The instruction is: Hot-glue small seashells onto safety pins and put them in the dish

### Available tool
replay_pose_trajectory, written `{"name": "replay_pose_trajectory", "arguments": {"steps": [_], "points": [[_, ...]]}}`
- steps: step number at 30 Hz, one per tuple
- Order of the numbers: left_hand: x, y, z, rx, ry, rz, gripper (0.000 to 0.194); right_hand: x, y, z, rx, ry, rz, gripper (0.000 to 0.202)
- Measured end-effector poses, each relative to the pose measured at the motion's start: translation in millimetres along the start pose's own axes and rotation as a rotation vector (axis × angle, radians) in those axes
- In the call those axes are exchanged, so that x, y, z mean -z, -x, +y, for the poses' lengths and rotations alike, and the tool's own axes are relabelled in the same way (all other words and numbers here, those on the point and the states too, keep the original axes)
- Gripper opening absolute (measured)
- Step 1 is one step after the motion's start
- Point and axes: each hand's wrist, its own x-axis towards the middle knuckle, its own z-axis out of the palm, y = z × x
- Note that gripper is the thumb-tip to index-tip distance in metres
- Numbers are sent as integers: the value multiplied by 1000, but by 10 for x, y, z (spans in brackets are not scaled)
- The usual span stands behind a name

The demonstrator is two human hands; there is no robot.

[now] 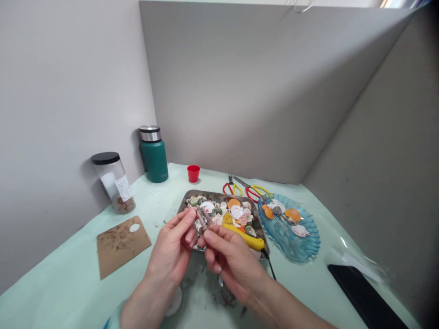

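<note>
Over the front of a metal tray [219, 194], my left hand [174, 244] and my right hand [235, 258] meet at the fingertips. Between them is a small, slender spiral seashell [203, 222]. My right thumb and fingers pinch its near end. My left fingers are closed at its other side; whether they hold the same shell or a second small piece I cannot make out. Seashells and painted discs [236, 211] in white and orange fill the tray. A yellow-handled tool [252, 240] with a black cord, seemingly a glue gun, rests across the tray's right side.
Right of the tray stands a blue shell-shaped plate [288, 244] with decorated pieces. Scissors [252, 194] and a red cup [194, 173] are behind. At left are a green bottle [154, 160], a clear jar [120, 187] and cardboard [120, 242]. A black phone-like slab [363, 294] lies front right.
</note>
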Motion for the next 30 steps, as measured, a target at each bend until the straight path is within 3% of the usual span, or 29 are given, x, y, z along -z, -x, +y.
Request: {"name": "replay_pose_trajectory", "arguments": {"steps": [8,15,30], "points": [[6,0,-29,29,31,-43,15,-15,0,46,51,-11,-5,19],[-10,3,-32,14,6,3,17,-27,8,66,64,-22,29,20],[-24,64,-48,-112,-156,39,21,-5,18,90,70,-28,28,21]]}}
